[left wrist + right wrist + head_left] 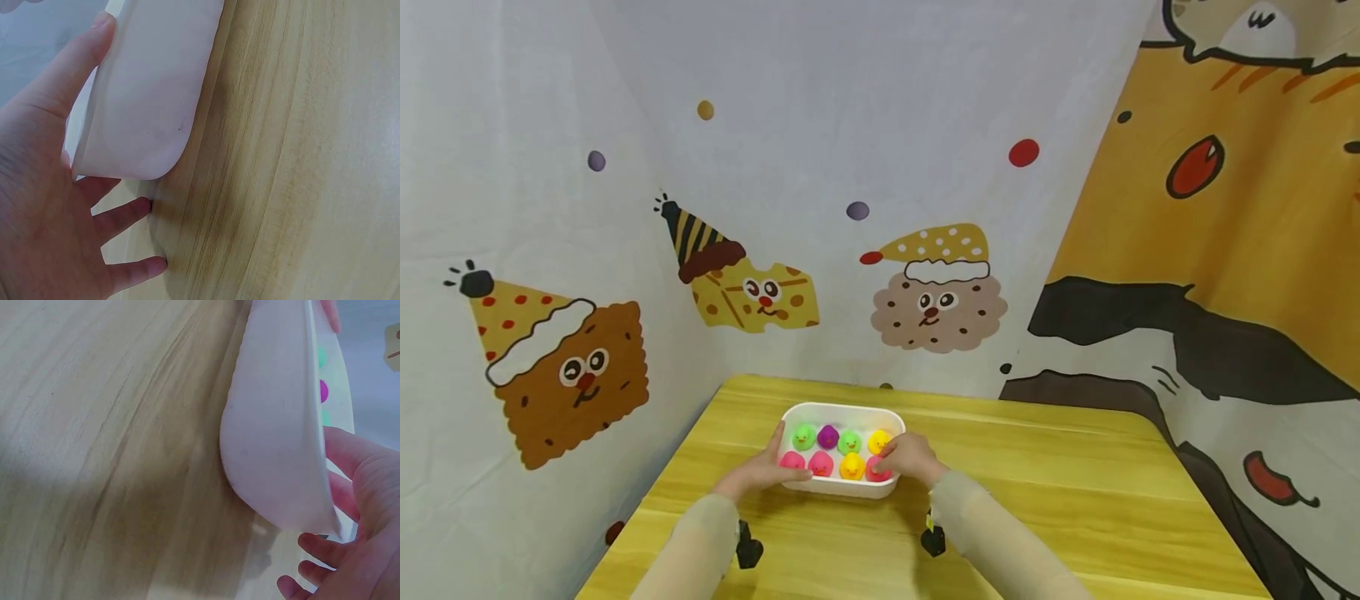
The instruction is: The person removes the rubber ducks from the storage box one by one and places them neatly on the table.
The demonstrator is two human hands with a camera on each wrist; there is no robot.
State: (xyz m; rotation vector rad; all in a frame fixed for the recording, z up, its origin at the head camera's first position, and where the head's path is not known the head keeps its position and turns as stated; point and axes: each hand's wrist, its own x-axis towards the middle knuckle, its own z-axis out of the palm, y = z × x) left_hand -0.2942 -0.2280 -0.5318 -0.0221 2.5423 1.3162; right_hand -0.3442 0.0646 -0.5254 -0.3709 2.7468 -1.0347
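Note:
A white plastic box (pixel 850 487) stands on the table, holding two rows of small toy ducks. In the back row are a green duck (pixel 803 437), a purple duck (pixel 827 437), another green duck and a yellow duck (pixel 878 441). Pink ducks and a yellow duck (pixel 852 467) make up the front row. My left hand (pixel 760 472) holds the box's left end, thumb along the near rim, fingers spread around the corner. At the right end, my right hand (pixel 916 457) reaches over the rim; its thumb and forefinger pinch a pink duck (pixel 877 472). The right wrist view hides those fingertips behind the box wall.
The wooden table (pixel 1045 483) extends to the right of the box and in front of it. A cloth (pixel 850 125) printed with cartoon snacks hangs behind and beside the table. Dark wrist devices (pixel 748 547) are worn under both sleeves.

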